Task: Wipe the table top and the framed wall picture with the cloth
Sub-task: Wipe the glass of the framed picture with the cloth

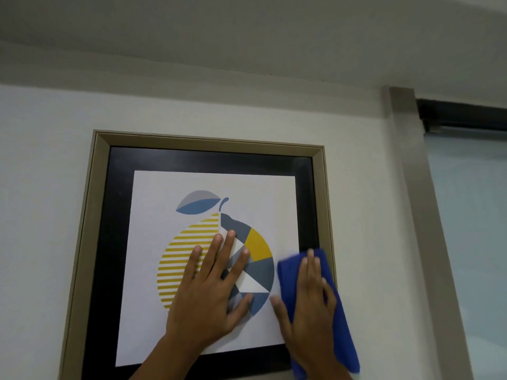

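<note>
The framed wall picture hangs straight ahead, with a beige frame, a black mat and a print of a yellow, grey and blue fruit. My left hand lies flat on the glass over the fruit, fingers spread, holding nothing. My right hand presses a blue cloth flat against the picture's right side, over the black mat and the frame's right edge. The cloth hangs down past the frame's lower right corner. The table top is out of view.
A white wall surrounds the picture. A beige door or window jamb runs down the right, with frosted glass and a dark rail beyond it. The ceiling is close above.
</note>
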The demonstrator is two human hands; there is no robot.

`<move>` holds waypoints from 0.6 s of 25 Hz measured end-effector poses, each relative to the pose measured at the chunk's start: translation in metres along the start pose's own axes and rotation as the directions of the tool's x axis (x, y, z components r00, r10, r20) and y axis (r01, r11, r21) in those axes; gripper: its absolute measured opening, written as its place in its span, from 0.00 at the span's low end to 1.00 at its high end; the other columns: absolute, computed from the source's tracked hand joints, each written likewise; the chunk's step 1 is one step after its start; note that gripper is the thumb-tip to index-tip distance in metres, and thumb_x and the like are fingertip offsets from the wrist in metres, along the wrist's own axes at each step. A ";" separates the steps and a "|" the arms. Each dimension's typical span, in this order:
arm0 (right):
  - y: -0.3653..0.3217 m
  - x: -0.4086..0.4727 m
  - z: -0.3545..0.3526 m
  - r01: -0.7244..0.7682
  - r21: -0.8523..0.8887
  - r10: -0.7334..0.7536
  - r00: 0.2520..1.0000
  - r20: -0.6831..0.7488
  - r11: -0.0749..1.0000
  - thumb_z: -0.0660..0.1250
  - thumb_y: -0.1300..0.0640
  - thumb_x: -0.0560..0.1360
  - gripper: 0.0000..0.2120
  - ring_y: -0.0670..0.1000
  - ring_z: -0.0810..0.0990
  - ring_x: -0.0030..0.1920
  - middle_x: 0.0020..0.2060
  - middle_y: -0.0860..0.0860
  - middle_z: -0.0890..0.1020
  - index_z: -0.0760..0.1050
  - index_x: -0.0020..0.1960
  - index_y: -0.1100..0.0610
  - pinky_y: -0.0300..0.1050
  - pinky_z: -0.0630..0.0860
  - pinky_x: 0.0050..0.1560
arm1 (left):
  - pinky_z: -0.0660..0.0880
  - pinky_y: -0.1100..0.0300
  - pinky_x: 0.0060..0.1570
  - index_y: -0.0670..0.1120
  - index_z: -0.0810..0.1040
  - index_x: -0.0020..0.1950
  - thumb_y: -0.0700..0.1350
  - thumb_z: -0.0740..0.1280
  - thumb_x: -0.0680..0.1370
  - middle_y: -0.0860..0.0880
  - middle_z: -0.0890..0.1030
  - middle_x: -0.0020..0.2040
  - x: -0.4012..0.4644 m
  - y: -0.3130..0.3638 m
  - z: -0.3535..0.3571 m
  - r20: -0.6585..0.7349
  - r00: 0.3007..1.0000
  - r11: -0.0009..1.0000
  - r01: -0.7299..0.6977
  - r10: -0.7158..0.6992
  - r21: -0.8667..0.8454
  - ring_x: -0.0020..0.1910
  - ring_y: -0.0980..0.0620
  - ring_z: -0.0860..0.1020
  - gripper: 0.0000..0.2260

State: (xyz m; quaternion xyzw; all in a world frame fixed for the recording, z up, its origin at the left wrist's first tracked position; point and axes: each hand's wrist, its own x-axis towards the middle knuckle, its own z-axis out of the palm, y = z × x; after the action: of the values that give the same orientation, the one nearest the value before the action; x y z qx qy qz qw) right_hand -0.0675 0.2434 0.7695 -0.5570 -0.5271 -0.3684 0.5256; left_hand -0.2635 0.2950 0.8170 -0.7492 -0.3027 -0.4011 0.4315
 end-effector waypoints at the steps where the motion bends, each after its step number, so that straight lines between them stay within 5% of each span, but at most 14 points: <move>1: -0.002 0.024 -0.005 0.024 0.020 -0.024 0.999 -0.028 0.999 0.48 0.33 0.79 0.39 0.54 0.54 0.78 0.79 0.55 0.55 0.50 0.79 0.60 0.51 0.54 0.72 | 0.47 0.41 0.78 0.50 0.60 0.81 0.68 0.54 0.79 0.43 0.56 0.83 0.000 0.001 0.001 0.003 1.000 1.000 0.002 -0.002 -0.001 0.82 0.40 0.52 0.35; 8: -0.031 0.192 -0.030 0.109 -0.018 -0.111 0.983 -0.149 0.994 0.49 0.37 0.80 0.36 0.50 0.48 0.79 0.80 0.51 0.50 0.49 0.80 0.58 0.51 0.50 0.76 | 0.48 0.40 0.77 0.51 0.64 0.80 0.69 0.54 0.78 0.43 0.61 0.81 -0.001 0.000 0.007 0.011 0.999 0.998 -0.053 0.053 0.042 0.80 0.39 0.56 0.35; 12: -0.014 0.104 -0.011 0.067 0.067 -0.055 0.984 -0.171 0.995 0.50 0.36 0.80 0.37 0.53 0.54 0.78 0.79 0.52 0.54 0.50 0.80 0.58 0.52 0.56 0.74 | 0.55 0.38 0.74 0.51 0.66 0.78 0.69 0.53 0.78 0.43 0.63 0.80 -0.002 0.000 0.003 -0.014 0.997 0.995 -0.080 0.081 0.063 0.78 0.37 0.63 0.34; 15: -0.002 0.004 0.009 -0.039 -0.022 0.037 0.993 -0.116 0.999 0.44 0.31 0.78 0.39 0.61 0.67 0.70 0.76 0.58 0.61 0.42 0.80 0.54 0.64 0.72 0.61 | 0.56 0.37 0.74 0.51 0.65 0.79 0.67 0.53 0.79 0.42 0.61 0.81 -0.003 -0.001 0.003 -0.034 0.996 0.996 -0.076 0.077 0.043 0.79 0.38 0.60 0.33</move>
State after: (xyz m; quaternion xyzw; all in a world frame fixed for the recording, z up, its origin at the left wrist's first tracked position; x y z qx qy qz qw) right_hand -0.0697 0.2526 0.7718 -0.5510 -0.4806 -0.3963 0.5553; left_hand -0.2646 0.2978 0.8135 -0.7438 -0.2746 -0.3911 0.4674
